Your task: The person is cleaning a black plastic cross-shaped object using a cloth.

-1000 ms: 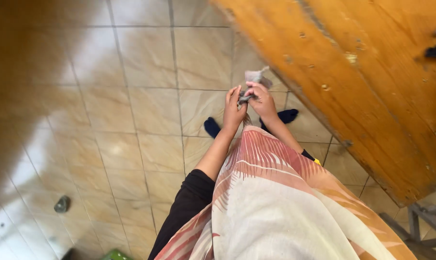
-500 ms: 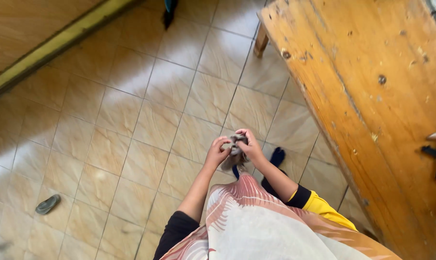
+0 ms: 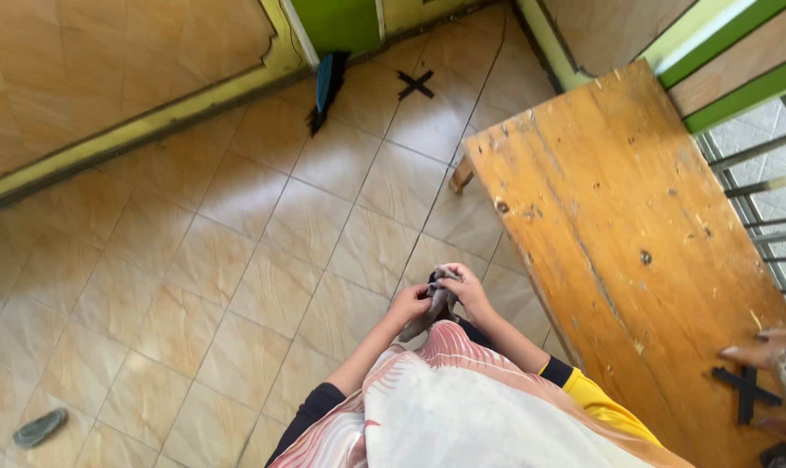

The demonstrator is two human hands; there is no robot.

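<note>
Though our hands meet in plain view, much of the grey cloth (image 3: 433, 305) is tucked behind our fingers, so we cannot make out its full shape or whether it is one piece or folded. Our feet are hidden under the patterned garment (image 3: 462, 407) that fills the bottom of the view, and the wooden surface (image 3: 618, 225) is cut off at the right edge, as is a dark cross-shaped mark (image 3: 744, 390) near its lower end.

We hold the cloth in front of our waist, over the tiled floor (image 3: 237, 260), just beside the surface but not touching it. Its long axis runs roughly from upper right down to lower left, the loose end hanging toward our body.

Our left hand (image 3: 407, 305) has its grip closed around the lower part of the cloth. Our right hand (image 3: 468, 291) pinches the bunched upper end, fingers curled tight over it. Both hands touch each other around it.

A dark brush (image 3: 326, 87) leans by the far wall, and a grey sandal (image 3: 39, 427) lies well apart at lower left.
</note>
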